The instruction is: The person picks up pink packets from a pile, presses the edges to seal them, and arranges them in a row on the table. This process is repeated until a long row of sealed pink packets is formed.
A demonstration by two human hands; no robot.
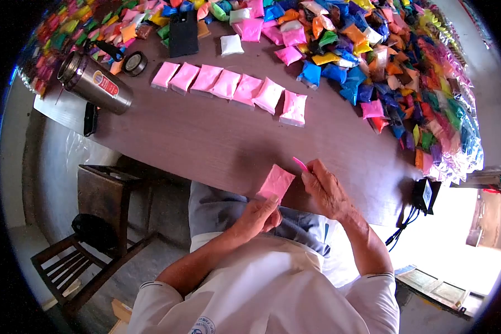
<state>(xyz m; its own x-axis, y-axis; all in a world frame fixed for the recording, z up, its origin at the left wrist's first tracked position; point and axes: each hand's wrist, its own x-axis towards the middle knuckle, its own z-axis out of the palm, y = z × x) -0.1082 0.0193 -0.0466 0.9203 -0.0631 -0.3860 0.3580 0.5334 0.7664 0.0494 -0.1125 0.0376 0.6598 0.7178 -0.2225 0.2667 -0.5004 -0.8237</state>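
Near the front edge of the table, my left hand (260, 216) pinches the lower end of a pink packet (276, 183) between thumb and fingers. To its right, my right hand (327, 190) has its fingers closed on a small pink strip (300, 163), whose tip points up and left. The strip and the packet are apart. Farther back on the brown table (206, 139), several pink packets (226, 84) lie side by side in a slanting row.
A big heap of coloured packets (353, 50) covers the table's back and right. At the left are a steel flask (97, 83), its lid (134, 63) and a black phone (183, 35). A white packet (231, 45) lies beside the phone. A black device (426, 196) sits at the right edge.
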